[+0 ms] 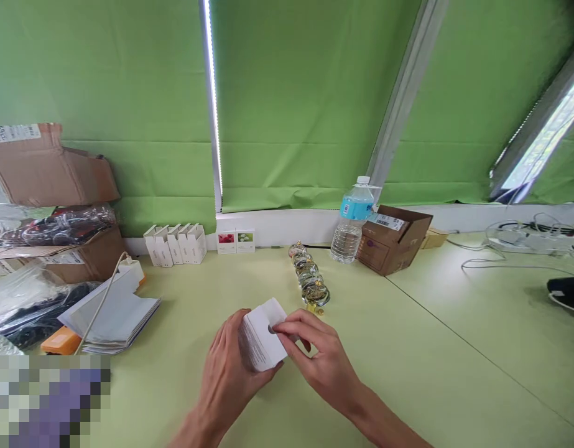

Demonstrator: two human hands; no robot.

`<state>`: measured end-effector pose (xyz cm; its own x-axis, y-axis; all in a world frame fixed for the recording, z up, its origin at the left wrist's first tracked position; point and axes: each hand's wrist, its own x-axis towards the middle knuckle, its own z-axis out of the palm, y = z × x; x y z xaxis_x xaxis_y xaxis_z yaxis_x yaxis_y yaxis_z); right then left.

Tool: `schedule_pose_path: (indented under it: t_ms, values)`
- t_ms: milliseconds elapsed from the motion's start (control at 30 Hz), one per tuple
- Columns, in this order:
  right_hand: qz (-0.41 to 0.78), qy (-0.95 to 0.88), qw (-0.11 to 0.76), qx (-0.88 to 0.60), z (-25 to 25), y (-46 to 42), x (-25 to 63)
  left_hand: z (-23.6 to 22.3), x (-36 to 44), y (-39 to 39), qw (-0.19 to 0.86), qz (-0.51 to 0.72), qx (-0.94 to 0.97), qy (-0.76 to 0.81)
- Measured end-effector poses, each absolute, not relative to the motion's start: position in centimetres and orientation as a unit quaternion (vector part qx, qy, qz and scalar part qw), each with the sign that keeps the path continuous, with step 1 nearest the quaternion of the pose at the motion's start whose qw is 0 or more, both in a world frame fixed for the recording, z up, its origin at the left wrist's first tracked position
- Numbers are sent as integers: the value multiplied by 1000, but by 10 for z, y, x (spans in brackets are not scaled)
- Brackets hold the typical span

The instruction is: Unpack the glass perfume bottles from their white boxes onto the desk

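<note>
A small white box (260,345) with fine printed text on one side is tilted above the table, gripped by my left hand (228,361) with the fingers behind it and the thumb along its lower edge. My right hand (321,358) is closed in a pinch at the box's right edge, beside a small dark round spot. Whether that spot is a notch or a sticker I cannot make out. Just beyond the hands lies a row of shiny gold and silver coiled items (310,277).
Several open white boxes (175,246) and two picture boxes (235,241) stand along the wall. A water bottle (352,224) and a cardboard box (392,239) are at the back right. Papers (116,314), an orange object (61,340) and bagged items crowd the left. Cables (505,249) lie far right.
</note>
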<state>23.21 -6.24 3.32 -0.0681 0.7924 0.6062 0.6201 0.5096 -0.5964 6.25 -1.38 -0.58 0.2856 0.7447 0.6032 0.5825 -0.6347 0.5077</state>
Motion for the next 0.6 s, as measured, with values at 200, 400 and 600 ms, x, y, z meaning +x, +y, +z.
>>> schedule_pose_path:
  t_ms: [200, 400, 600]
  values:
    - [0, -791, 419, -445, 35, -67, 229, -11, 63, -10, 26, 440, 802, 404]
    - [-25, -798, 371, -474, 31, -66, 232, -15, 64, -12, -15, 445, 819, 362]
    - [-15, -806, 311, -504, 27, -62, 241, -12, 64, -18, 7, 417, 852, 315]
